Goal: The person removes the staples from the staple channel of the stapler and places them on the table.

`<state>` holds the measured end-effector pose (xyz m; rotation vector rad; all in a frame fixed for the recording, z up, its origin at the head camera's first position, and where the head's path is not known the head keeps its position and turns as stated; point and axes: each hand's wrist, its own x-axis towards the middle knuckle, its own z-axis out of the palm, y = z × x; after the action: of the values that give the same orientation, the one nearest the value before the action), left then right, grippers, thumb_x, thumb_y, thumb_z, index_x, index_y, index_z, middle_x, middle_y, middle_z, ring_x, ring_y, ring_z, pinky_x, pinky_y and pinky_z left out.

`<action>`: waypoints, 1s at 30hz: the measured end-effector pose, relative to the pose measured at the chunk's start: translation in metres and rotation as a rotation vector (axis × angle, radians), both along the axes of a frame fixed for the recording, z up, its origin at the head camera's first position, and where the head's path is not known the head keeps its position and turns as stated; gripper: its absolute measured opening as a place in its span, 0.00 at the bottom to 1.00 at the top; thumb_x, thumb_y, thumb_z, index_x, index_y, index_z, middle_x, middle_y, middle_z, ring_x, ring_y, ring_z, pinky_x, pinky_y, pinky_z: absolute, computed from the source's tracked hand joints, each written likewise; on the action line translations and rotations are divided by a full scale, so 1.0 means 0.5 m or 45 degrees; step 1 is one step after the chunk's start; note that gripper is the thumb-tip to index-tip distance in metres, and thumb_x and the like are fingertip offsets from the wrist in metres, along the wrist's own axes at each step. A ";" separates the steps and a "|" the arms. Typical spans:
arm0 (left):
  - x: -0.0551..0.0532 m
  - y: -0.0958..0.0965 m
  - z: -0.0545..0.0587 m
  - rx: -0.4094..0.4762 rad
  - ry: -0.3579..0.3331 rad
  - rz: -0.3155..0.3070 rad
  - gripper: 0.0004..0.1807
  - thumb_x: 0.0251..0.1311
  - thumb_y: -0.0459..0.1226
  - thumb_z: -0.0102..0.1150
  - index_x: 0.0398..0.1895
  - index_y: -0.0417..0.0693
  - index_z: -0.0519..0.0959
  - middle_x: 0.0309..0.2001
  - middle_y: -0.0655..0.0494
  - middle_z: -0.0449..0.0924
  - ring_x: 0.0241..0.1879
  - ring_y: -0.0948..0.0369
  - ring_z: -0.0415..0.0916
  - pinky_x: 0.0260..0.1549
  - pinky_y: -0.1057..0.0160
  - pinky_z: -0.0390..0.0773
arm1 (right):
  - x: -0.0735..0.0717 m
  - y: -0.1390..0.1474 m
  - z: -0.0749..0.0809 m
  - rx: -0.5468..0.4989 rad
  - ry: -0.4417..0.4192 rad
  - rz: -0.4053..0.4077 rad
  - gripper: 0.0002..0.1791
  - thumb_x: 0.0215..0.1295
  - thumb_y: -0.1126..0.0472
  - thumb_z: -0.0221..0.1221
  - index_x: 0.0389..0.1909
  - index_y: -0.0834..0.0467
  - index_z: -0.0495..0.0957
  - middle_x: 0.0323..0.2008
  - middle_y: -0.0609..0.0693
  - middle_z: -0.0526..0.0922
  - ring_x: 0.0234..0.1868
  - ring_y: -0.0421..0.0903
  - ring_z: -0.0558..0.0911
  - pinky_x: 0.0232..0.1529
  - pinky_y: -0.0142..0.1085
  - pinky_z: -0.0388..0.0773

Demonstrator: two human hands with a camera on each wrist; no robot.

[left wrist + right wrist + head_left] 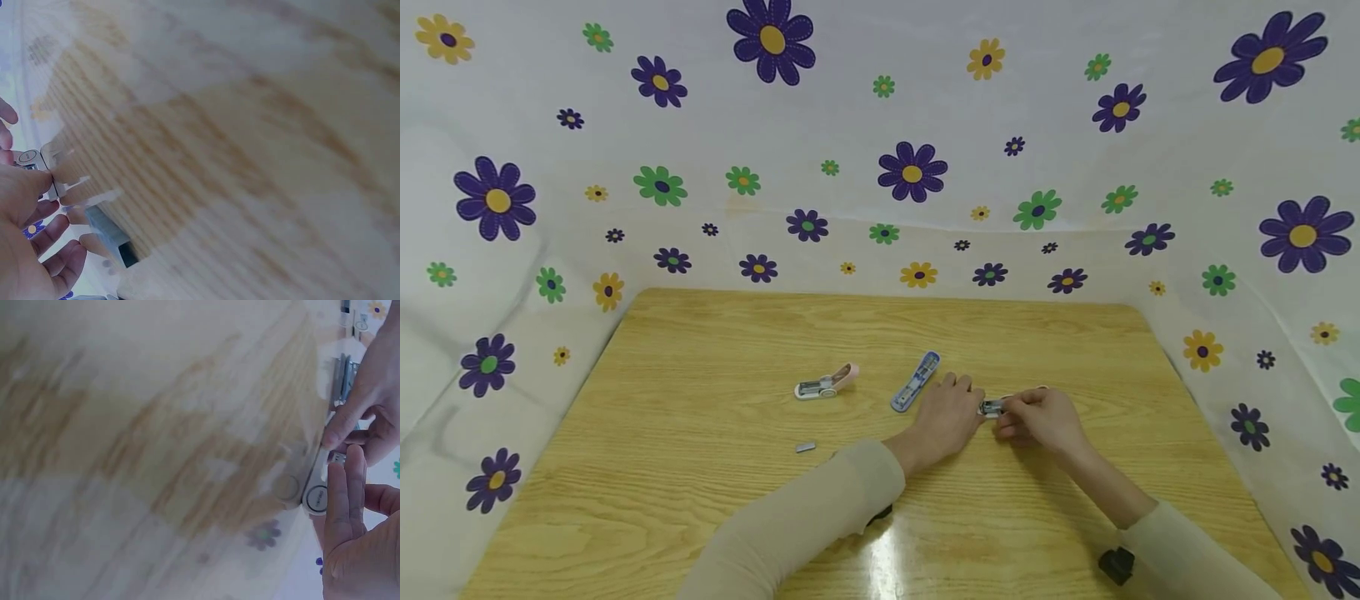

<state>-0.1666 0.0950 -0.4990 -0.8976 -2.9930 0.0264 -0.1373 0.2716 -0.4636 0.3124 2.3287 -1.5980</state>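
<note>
A white stapler point(992, 407) lies opened up between the two hands, right of the middle of the table. My left hand point(947, 412) grips its left end, and the thumb presses along its side in the right wrist view. From the other side, my right hand point(1047, 421) holds the stapler near its round hinge point(315, 499), thumb and fingers close together. The right fingers cover part of the inner channel. Just left of the left hand lies an opened blue stapler point(915, 382). A small grey strip of staples point(805, 447) rests on the table, and appears near the left fingertips in the left wrist view.
Farther left, a white and pink stapler point(823, 387) stands with its top raised. The wooden table point(700, 483) is enclosed by white cloth point(850, 125) printed with flowers. Black pieces point(1116, 567) hang under both wrists.
</note>
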 end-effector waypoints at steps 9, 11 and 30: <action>-0.003 0.002 0.000 0.007 0.002 0.009 0.19 0.75 0.58 0.56 0.59 0.64 0.82 0.50 0.63 0.81 0.47 0.63 0.75 0.40 0.64 0.78 | 0.029 0.019 0.021 0.017 -0.014 0.041 0.20 0.80 0.60 0.56 0.57 0.75 0.77 0.31 0.48 0.92 0.30 0.38 0.91 0.34 0.36 0.88; -0.003 0.002 0.000 0.001 -0.003 0.009 0.19 0.75 0.58 0.56 0.60 0.64 0.82 0.51 0.63 0.81 0.48 0.63 0.76 0.41 0.64 0.78 | 0.040 0.023 0.017 0.007 -0.049 0.051 0.20 0.80 0.60 0.57 0.56 0.75 0.78 0.30 0.48 0.92 0.29 0.38 0.91 0.33 0.35 0.88; 0.001 0.009 0.006 -0.024 -0.029 0.007 0.19 0.76 0.59 0.54 0.60 0.65 0.82 0.52 0.64 0.81 0.47 0.63 0.74 0.42 0.65 0.79 | 0.071 0.019 -0.036 0.010 -0.216 0.089 0.18 0.76 0.60 0.58 0.53 0.71 0.81 0.28 0.49 0.91 0.27 0.40 0.90 0.28 0.33 0.86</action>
<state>-0.1661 0.0993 -0.4960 -0.8978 -3.0210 0.0450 -0.1018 0.2809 -0.4816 0.3501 2.1940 -1.4698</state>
